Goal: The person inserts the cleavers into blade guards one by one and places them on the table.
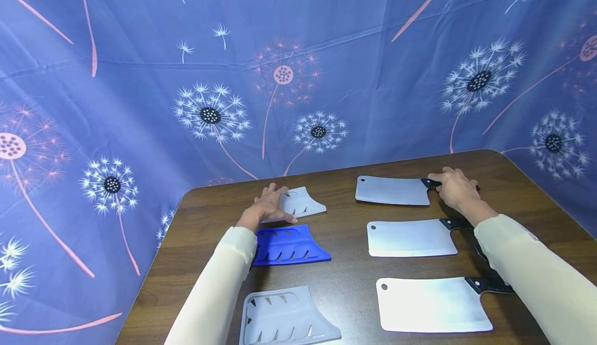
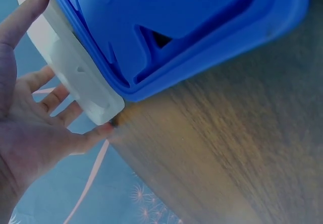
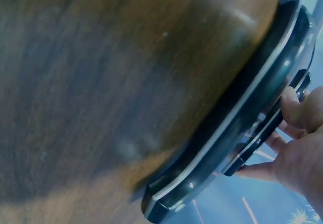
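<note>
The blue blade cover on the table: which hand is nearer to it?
Left. The left hand rests on the white cover just behind the blue blade cover; the right hand holds the far cleaver's handle, across the table.

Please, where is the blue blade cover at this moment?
In the head view the blue blade cover lies on the table's left side, between two white covers, just nearer than the left hand.

table: dark wood
cleavers: three, right side
blade covers: two clear-ish, one blue
</note>
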Motion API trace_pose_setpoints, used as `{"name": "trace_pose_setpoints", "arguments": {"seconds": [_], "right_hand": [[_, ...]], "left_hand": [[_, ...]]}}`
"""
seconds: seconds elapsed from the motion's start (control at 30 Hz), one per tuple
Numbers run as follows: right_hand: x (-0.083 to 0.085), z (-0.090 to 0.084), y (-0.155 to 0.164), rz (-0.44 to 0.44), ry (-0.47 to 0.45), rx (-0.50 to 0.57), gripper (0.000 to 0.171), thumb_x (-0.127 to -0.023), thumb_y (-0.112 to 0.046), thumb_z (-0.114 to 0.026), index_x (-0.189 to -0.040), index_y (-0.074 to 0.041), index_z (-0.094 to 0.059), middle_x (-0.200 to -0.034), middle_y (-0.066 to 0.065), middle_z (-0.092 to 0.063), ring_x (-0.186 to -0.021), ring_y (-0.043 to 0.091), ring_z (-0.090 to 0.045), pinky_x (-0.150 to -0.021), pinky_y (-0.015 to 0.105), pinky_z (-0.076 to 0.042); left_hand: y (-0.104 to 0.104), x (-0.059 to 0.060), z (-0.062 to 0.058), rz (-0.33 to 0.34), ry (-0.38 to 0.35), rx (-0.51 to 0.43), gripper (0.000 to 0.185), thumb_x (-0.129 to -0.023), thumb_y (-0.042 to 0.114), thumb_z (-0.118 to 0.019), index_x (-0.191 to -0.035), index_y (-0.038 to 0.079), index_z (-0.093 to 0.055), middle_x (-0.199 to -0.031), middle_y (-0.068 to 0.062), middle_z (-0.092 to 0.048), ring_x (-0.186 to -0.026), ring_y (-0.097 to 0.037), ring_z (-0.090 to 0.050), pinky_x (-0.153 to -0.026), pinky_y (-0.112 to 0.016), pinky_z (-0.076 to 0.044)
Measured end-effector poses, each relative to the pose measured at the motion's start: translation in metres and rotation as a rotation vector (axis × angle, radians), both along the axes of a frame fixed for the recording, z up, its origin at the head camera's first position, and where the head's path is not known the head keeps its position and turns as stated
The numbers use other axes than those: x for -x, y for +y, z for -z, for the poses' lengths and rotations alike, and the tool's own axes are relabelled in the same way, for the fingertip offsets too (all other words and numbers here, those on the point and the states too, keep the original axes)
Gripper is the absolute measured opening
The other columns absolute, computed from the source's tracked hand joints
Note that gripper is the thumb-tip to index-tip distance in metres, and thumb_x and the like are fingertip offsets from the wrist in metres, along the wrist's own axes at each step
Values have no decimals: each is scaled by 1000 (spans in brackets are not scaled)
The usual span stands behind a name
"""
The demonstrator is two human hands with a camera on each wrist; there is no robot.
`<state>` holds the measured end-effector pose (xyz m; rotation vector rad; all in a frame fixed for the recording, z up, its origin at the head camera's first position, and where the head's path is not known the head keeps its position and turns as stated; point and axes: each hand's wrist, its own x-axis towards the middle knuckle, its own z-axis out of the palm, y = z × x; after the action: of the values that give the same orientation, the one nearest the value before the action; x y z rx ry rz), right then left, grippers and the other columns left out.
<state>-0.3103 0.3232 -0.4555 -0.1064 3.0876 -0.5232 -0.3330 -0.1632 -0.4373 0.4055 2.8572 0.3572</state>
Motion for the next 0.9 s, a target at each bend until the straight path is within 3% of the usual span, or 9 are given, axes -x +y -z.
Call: {"name": "trace_pose_setpoints", "arguments": {"seconds": [0.23,0.43,0.77,0.9], "right_hand": [[-3,-11,-4,4,112,-1,58,-82,16,-49,-138,-1,-48,-134,35,-32,-124,55,-25,-91,81,-15],[-7,-22,-10,-4,156,1,60,-82,16,-51,-139,-1,-46,-130,35,-36,-121,54,-28,-91,80,-16],[-12,-34,-21,-19,314,14,61,-79,16,-52,-136,-3,-51,-108,24,-47,-106,46,-37,-83,72,-23],[-15,-41,-26,-32,370,17,63,-77,17,-52,-137,-3,-52,-109,23,-46,-101,43,-38,-81,67,-24]], "left_hand": [[-1,-2,-4,-13,61,-6,103,-61,54,-85,-147,19,-38,-141,-13,-35,-131,-33,-32,-99,-68,-29],[1,-3,-9,-16,116,-31,105,-59,53,-86,-146,19,-39,-137,-10,-38,-128,-30,-34,-97,-65,-31],[2,-6,-20,5,311,-58,107,-58,57,-86,-146,22,-37,-138,-9,-36,-124,-29,-34,-88,-61,-35],[4,-9,-27,17,377,-88,107,-59,54,-86,-147,21,-36,-139,-9,-35,-125,-29,-33,-89,-62,-33]]}}
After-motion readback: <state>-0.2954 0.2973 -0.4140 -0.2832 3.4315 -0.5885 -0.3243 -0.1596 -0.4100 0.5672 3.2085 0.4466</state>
